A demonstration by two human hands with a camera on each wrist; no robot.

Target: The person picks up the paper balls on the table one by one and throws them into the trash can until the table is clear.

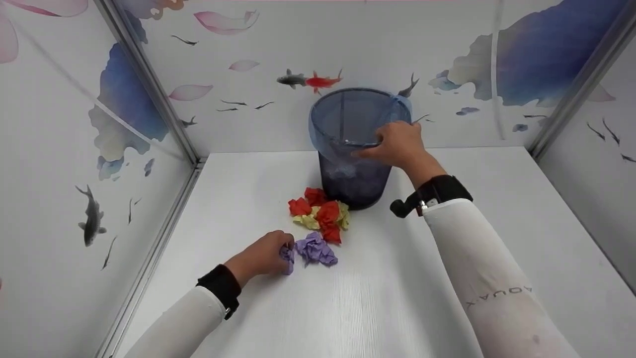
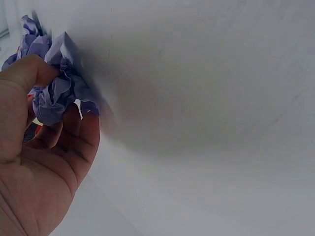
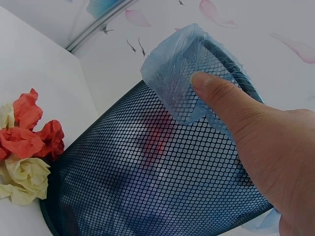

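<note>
My left hand (image 1: 262, 254) pinches a crumpled purple paper ball (image 2: 58, 96) between thumb and fingers, low over the white tabletop. Just beyond it, a second purple paper ball (image 1: 317, 249) lies on the table. With thumb outside the rim, my right hand (image 1: 399, 144) grips a dark mesh wastebasket (image 3: 142, 162). A thin blue plastic liner (image 3: 172, 73) is folded over the basket's rim, under the thumb. In the head view the basket stands at the back, leaning slightly. Red and bluish shapes show through the mesh in the right wrist view.
Several crumpled red paper balls (image 1: 328, 213) and yellow paper balls (image 1: 307, 221) are heaped at the basket's near left side. The white table (image 1: 248, 189) is enclosed by panels printed with fish and petals. Metal strips (image 1: 149, 69) run along the panel corners.
</note>
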